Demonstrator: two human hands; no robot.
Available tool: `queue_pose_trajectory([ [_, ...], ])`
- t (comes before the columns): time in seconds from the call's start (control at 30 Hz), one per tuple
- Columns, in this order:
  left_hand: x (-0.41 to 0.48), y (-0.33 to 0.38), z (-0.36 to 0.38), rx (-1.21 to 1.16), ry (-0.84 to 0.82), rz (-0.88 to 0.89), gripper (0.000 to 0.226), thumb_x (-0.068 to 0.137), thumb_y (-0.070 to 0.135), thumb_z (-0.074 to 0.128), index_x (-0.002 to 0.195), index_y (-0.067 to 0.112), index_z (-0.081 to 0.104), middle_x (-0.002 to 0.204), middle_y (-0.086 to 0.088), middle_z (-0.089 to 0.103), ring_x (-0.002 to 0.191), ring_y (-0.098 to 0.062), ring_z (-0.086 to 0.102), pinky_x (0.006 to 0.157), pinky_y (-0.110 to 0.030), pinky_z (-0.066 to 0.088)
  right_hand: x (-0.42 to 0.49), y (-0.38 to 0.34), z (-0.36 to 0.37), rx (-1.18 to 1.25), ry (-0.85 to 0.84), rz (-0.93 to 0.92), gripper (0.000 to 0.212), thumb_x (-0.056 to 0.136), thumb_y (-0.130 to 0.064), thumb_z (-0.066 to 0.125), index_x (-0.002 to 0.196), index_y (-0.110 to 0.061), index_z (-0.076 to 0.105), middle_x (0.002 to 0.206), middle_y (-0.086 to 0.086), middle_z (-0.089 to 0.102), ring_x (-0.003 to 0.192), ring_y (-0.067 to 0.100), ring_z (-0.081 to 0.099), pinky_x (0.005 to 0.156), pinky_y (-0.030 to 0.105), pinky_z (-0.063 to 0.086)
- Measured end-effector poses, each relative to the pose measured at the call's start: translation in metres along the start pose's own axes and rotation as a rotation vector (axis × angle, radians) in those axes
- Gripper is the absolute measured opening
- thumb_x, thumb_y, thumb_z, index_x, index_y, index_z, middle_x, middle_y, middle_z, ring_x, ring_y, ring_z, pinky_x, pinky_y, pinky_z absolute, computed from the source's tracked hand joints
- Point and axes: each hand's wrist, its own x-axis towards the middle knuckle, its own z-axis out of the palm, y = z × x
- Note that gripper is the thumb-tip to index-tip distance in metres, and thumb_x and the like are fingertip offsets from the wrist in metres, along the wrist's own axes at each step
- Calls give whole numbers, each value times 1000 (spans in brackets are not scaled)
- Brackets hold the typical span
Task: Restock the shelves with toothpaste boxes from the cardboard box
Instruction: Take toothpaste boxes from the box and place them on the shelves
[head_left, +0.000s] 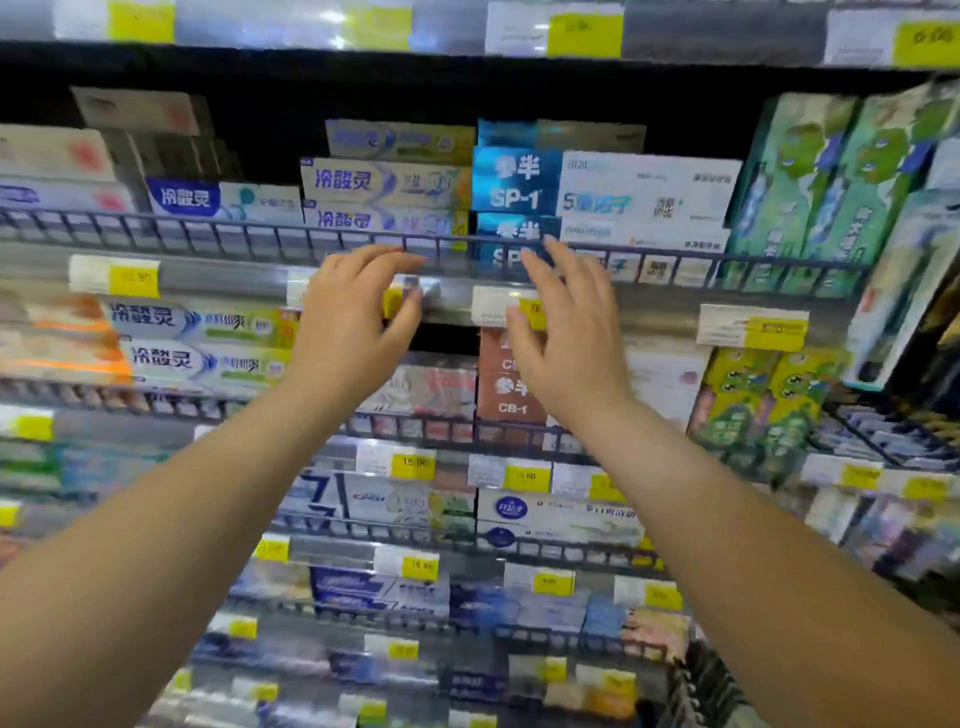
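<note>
Both my hands are raised in front of a shop shelf full of toothpaste boxes. My left hand (350, 317) is empty, fingers spread and curled, just below the wire rail (208, 231) of an upper shelf. My right hand (569, 332) is also empty and spread, its fingertips near the rail under a stack of blue and white toothpaste boxes (517, 179). A stack of pale boxes with blue lettering (384, 192) lies behind the rail above my left hand. The cardboard box is out of view.
Green upright boxes (810, 176) stand at the right of the upper shelf. Brown boxes (506, 384) and more white ones fill the shelf below. Yellow price tags (134, 278) line every shelf edge. Lower shelves hold several more rows of boxes.
</note>
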Motion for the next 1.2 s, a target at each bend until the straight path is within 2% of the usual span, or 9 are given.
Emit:
queue_pose_trajectory([
  [0.1, -55, -11, -9, 42, -76, -102, 33, 89, 25, 52, 118, 12, 61, 120, -10, 60, 110, -31, 52, 92, -40, 41, -30, -20, 19, 154, -29, -52, 41, 86, -23, 57, 123, -6, 57, 131, 14, 51, 122, 29, 40, 107, 36, 27],
  [0.2, -110, -23, -30, 95, -158, -263, 31, 91, 23, 54, 119, 12, 60, 119, -11, 59, 109, -31, 51, 87, -38, 42, -62, -51, 41, 268, -184, -52, 40, 84, -23, 58, 120, -5, 59, 121, 14, 58, 116, 31, 47, 104, 38, 33],
  [0.3, -158, -40, -63, 140, -222, -356, 32, 92, 23, 56, 121, 13, 58, 119, -11, 59, 108, -31, 53, 88, -37, 40, -87, -93, 58, 332, -318, -77, 38, 85, -24, 57, 118, -6, 60, 118, 12, 61, 115, 30, 51, 104, 35, 30],
  [0.43, -220, -70, -124, 165, -245, -485, 34, 92, 27, 55, 125, 18, 56, 121, -4, 58, 108, -23, 54, 89, -35, 42, -113, -167, 78, 441, -497, -132, 36, 91, -25, 54, 124, -11, 57, 123, 5, 58, 120, 24, 45, 103, 29, 28],
  [0.57, -281, -113, -203, 227, -272, -583, 36, 92, 30, 54, 126, 21, 54, 122, -3, 58, 111, -23, 53, 91, -36, 43, -134, -267, 102, 545, -574, -180, 35, 89, -23, 57, 121, -9, 59, 119, 9, 61, 117, 28, 48, 99, 32, 33],
  [0.7, -341, -158, -295, 309, -273, -680, 35, 91, 26, 56, 126, 19, 57, 118, -2, 61, 110, -21, 54, 90, -32, 40, -159, -381, 132, 637, -631, -218, 38, 83, -30, 51, 110, -6, 64, 105, 13, 66, 102, 33, 57, 89, 37, 41],
  [0.9, -429, -228, -415, 391, -285, -830, 34, 88, 22, 60, 122, 17, 59, 113, -3, 64, 102, -23, 58, 88, -31, 40, -195, -536, 173, 755, -735, -200, 32, 86, -24, 61, 115, -10, 63, 113, 8, 64, 111, 27, 54, 95, 34, 39],
  [1.07, -472, -281, -472, 415, -282, -952, 36, 87, 23, 61, 123, 21, 58, 117, 0, 62, 104, -20, 58, 85, -25, 38, -201, -622, 208, 799, -845, -214, 32, 89, -23, 56, 120, -12, 60, 117, 5, 62, 114, 24, 51, 97, 37, 42],
  [1.2, -488, -335, -489, 418, -272, -1012, 37, 86, 21, 61, 123, 19, 58, 120, 0, 62, 105, -19, 57, 86, -22, 36, -198, -667, 257, 821, -911, -200, 31, 90, -24, 56, 120, -15, 58, 114, 4, 61, 113, 22, 49, 97, 36, 40],
])
